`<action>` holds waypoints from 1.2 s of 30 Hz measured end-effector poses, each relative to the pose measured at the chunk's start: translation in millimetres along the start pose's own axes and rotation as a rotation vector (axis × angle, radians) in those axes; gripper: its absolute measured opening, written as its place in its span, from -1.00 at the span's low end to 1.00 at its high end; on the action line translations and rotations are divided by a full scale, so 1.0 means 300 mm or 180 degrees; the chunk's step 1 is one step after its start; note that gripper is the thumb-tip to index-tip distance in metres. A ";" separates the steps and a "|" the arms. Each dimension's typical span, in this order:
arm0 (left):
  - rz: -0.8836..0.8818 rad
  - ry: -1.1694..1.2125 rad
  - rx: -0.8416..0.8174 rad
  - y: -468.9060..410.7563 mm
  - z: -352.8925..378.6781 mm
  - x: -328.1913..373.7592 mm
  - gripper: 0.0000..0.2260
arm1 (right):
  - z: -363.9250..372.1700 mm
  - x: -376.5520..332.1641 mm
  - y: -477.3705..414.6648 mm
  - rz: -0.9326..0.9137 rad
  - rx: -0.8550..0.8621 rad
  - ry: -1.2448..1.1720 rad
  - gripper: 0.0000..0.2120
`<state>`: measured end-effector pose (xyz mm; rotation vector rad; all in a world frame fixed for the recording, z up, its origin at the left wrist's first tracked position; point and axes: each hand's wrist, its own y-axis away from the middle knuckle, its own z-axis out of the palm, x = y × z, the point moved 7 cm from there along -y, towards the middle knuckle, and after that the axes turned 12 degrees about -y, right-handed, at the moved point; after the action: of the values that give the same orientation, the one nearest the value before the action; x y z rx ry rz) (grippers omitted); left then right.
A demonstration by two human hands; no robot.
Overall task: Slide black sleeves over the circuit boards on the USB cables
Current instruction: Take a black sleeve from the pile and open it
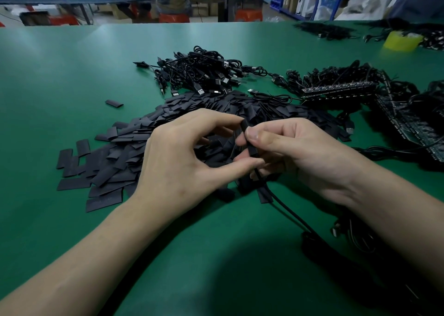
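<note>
The left hand [187, 155] and right hand [302, 152] are both pinching one soft black tube sleeve [249, 145] on a thin black USB cable [288, 208], above the heap of flat black sleeves [115, 162]. A tangled pile of black USB cables [204, 75] is waiting behind, so lots of work is probably left.

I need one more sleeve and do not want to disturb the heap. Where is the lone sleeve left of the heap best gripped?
Probably pinch the lone sleeve across its long edges at mid-length, from above with the left hand: it lies flat on the green table, apart from the heap.
</note>
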<state>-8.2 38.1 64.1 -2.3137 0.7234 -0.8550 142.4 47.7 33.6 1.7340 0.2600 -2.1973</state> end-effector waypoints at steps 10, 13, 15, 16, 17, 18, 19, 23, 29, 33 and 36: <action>-0.0025 0.0149 -0.0074 0.000 0.009 0.000 -0.56 | -0.006 0.003 0.001 0.0033 -0.0100 -0.0058 -0.70; -0.0008 0.0217 -0.0078 0.000 0.011 0.004 -0.56 | -0.007 0.002 0.002 0.0020 -0.0110 -0.0067 -0.70; -0.0009 0.0238 -0.0102 -0.001 0.014 0.005 -0.55 | -0.011 0.004 0.000 0.0018 -0.0095 -0.0039 -0.69; -0.0025 0.0250 -0.0118 -0.001 0.015 0.003 -0.56 | -0.013 0.005 -0.001 0.0021 -0.0084 -0.0018 -0.69; -0.0051 0.0260 -0.0130 -0.001 0.016 0.001 -0.56 | -0.015 0.007 -0.003 0.0027 -0.0073 0.0009 -0.69; -0.0081 0.0268 -0.0139 -0.001 0.016 -0.001 -0.56 | -0.016 0.008 -0.004 0.0033 -0.0064 0.0033 -0.68; -0.0113 0.0268 -0.0150 0.000 0.017 -0.002 -0.56 | -0.017 0.009 -0.005 0.0040 -0.0057 0.0053 -0.68; -0.0216 0.0288 -0.0188 0.000 0.020 -0.008 -0.56 | -0.022 0.013 -0.007 0.0062 -0.0044 0.0097 -0.68; -0.0366 0.0384 -0.0144 -0.003 0.021 -0.020 -0.57 | -0.024 0.014 -0.002 -0.0003 -0.0070 0.0035 -0.71; -0.0795 0.0525 0.0134 -0.007 -0.006 -0.085 -0.62 | 0.000 0.009 0.009 0.0024 -0.0229 0.0211 -0.64; -0.1086 0.0603 0.0179 -0.002 -0.005 -0.122 -0.64 | 0.010 0.009 0.013 -0.0040 -0.0264 0.0496 -0.74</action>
<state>-32.9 61.6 50.8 -2.3629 0.3759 -1.2430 140.6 42.6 32.0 1.8642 0.3948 -2.0317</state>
